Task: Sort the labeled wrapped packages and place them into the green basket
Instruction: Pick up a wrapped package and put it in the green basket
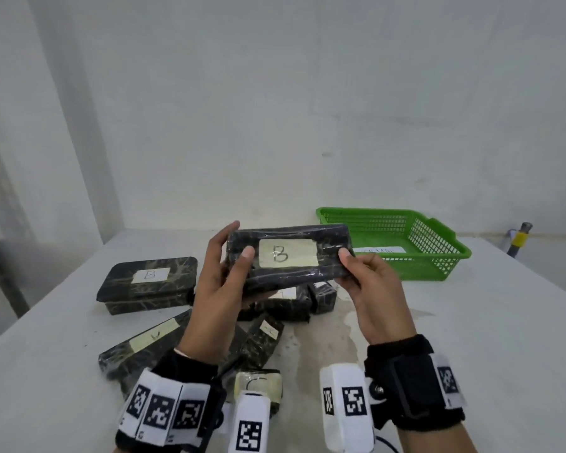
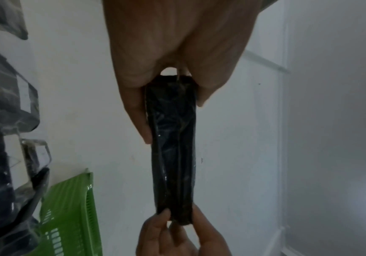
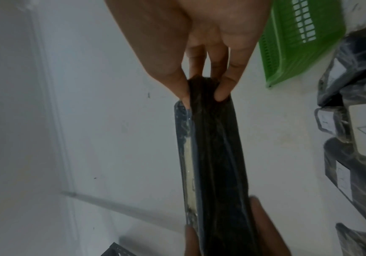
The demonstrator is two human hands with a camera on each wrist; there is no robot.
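Note:
A black wrapped package labeled B (image 1: 288, 255) is held up over the table with its label facing me. My left hand (image 1: 224, 276) grips its left end, thumb on the front and fingers behind. My right hand (image 1: 370, 282) pinches its right end. In the left wrist view the package (image 2: 174, 147) shows edge-on between both hands, and the right wrist view shows the package (image 3: 216, 155) the same way. The green basket (image 1: 438, 243) sits behind it at the right, with a white slip inside.
Another B package (image 1: 147, 284) lies at the left. Several more wrapped packages (image 1: 275, 335) are piled under my hands, one labeled C (image 1: 258, 384) near the front. The table (image 1: 487, 338) is white; a pipe (image 1: 518, 238) stands at its far right edge.

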